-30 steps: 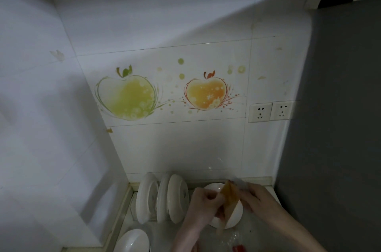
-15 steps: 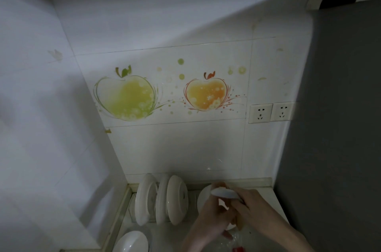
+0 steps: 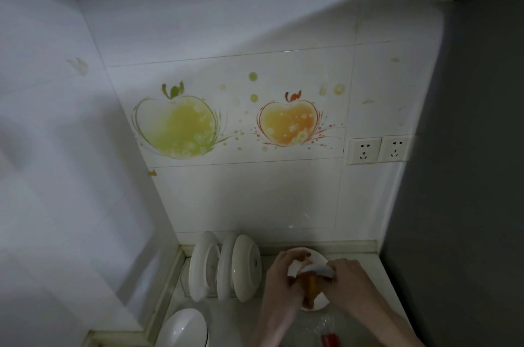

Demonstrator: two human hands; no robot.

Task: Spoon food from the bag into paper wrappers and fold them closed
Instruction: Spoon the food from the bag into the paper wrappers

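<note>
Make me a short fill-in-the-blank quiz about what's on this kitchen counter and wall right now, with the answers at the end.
1. Both hands, left hand and right hand, work a brown wrapper above a white ____.
2. The white dishes left of the hands stand on ____.
3. The apple pictures on the wall tile number ____.
4. On the wall, the two sockets lie to the ____ of the orange apple.

Answers: plate; edge; two; right

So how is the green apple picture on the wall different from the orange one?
The green apple is bigger; the orange apple is smaller. The green apple is on the left, the orange apple nearer the wall sockets. The green apple's leaf is green, the orange apple's reddish. Both sit on the same tile.
</note>
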